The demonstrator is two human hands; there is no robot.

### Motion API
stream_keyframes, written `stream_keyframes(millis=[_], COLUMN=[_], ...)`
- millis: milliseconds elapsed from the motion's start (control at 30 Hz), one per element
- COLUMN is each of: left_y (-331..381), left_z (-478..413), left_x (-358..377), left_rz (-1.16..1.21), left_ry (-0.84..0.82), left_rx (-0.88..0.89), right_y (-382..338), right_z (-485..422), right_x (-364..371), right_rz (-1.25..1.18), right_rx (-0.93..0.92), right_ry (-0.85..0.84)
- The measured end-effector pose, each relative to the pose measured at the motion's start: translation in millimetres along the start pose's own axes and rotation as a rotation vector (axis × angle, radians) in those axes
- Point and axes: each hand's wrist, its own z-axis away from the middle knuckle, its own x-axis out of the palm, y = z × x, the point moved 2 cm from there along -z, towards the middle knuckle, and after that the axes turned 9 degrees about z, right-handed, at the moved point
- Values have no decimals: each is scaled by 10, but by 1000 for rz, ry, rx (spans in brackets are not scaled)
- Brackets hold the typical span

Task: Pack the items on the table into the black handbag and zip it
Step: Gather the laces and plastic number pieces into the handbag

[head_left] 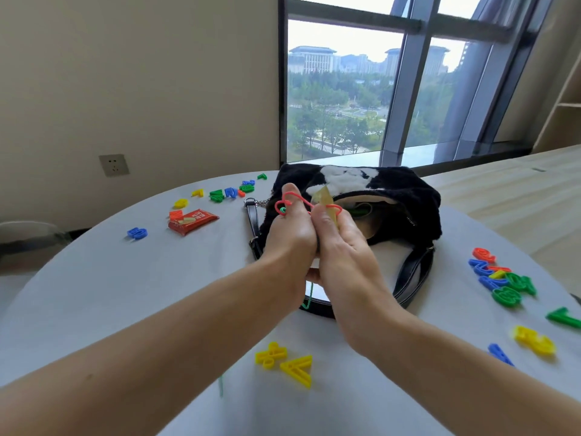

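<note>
On the left of the worktop [125, 294] lie a red snack [192, 221], a blue piece [137, 232] and a row of coloured letters [226, 192], all well apart from the hands and not yet packed.

Coming toward the middle, the left hand [289, 228] is raised above the worktop with its fingers curled. A red cord [290, 198] is looped over its thumb. A green cord [309, 295] hangs down below the two hands, though I cannot tell which hand has it. Pressed against the left hand is the right hand [342, 247], pinching a yellowish packet [323, 198] that stands up between them, with the red cord running across to it.

Just beyond the hands and a little to their right is the bag [405, 196], lying on its side with the zip undone. Its mouth [367, 212] gapes toward the person and runs roughly left to right. The right hand is the nearer one to that opening, so a short push forward and rightward looks like all the bundle needs. The strap [412, 275] trails down the near right side.

Further right sits another heap of letters [503, 278].
</note>
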Motion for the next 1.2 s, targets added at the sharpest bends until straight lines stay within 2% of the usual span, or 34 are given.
stream_keyframes(millis=[67,167,333,400,567,733,833,900,933,1033,1100,1200], left_y=[-12,-24,-12,-41,-80,-21,108,164,172,87,-19,-61], left_z=[-3,41,73,88,7,-96,-155,-260,-341,-573,-726,-936], left_x=[35,149,293,306,248,267,172,53,-10,-129,-164,-159], left_rz=[44,53,-231,-313,-600,-818,-930,-1000,-1079,-1571,-1830,-1885], left_ry=[27,-21,-24,-99,-436,-644,-715,-666,-617,-468,-383,-253], left_rx=[15,6,197,203,281,262,226,248,325,721,813,914], right_y=[-9,-9,-50,-79,-108,-149,-163,-169,-171,-182,-226,-403], right_z=[15,2,-41,-60,-166,-329,-471,-569,-616,-753,-847,-1009], right_x=[12,-44,-157,-228,-454,-658,-822,-967,-1032,-1123,-1086,-976], right_rz=[-70,-175,-392,-413,-403,-479,-391,-346,-336,-324,-313,-299], right_rx=[22,84,198,203,189,142,141,158,162,148,126,48], right_ry=[7,10,-31,-46,-29,-89,-40,12,26,30,14,-11])
